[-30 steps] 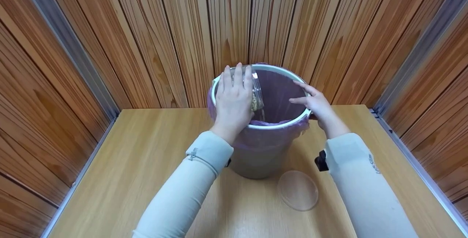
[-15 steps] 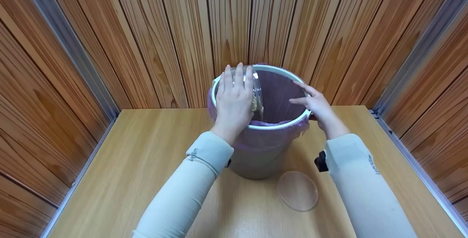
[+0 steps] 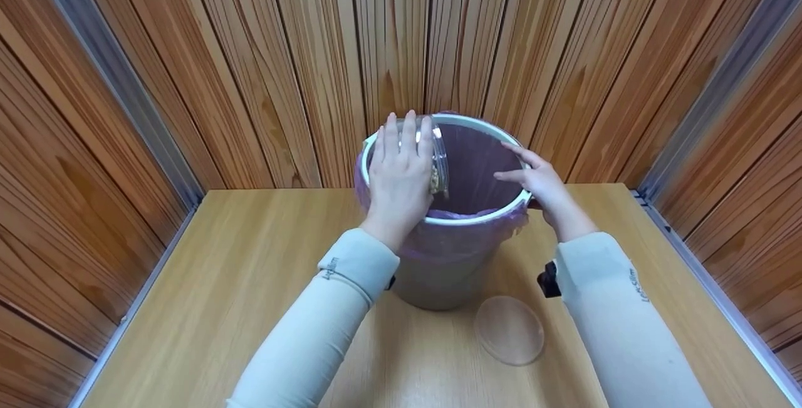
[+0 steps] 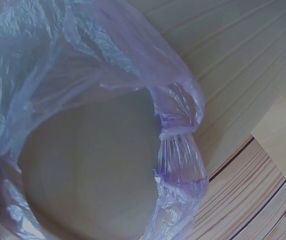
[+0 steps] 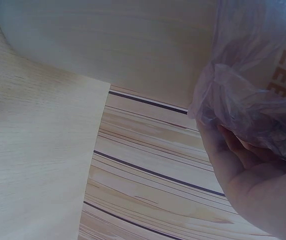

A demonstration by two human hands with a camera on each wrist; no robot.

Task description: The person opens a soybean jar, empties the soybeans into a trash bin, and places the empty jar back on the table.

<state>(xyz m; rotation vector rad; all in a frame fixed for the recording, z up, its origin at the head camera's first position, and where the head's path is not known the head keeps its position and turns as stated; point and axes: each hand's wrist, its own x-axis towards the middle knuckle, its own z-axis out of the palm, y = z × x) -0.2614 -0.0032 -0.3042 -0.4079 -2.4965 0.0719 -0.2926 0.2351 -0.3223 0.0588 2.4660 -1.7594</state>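
Observation:
My left hand (image 3: 401, 185) holds a clear round plastic container (image 3: 440, 160) tipped on its side at the left of the trash can's mouth. Its fingers stretch over the container's outer side; the thumb is hidden. Small pale yellowish bits show inside the container. The grey trash can (image 3: 438, 282) stands upright, with a light rim (image 3: 482, 215) and a thin purple bag (image 3: 463, 239) folded over it. At the right side, my right hand (image 3: 544, 185) grips the rim, thumb and a finger over the inside. In the right wrist view its other fingers (image 5: 223, 155) lie under the bag's folded edge.
A clear round lid (image 3: 509, 331) lies flat on the wooden table (image 3: 263, 282), in front of the trash can and to its right. Wood-panelled walls (image 3: 288, 69) with metal corner strips (image 3: 113, 63) enclose the table at the back and both sides.
Both hands keep nearly the same place on the container and the rim. The whole head view has shifted slightly, so the trash can and lid appear a little lower.

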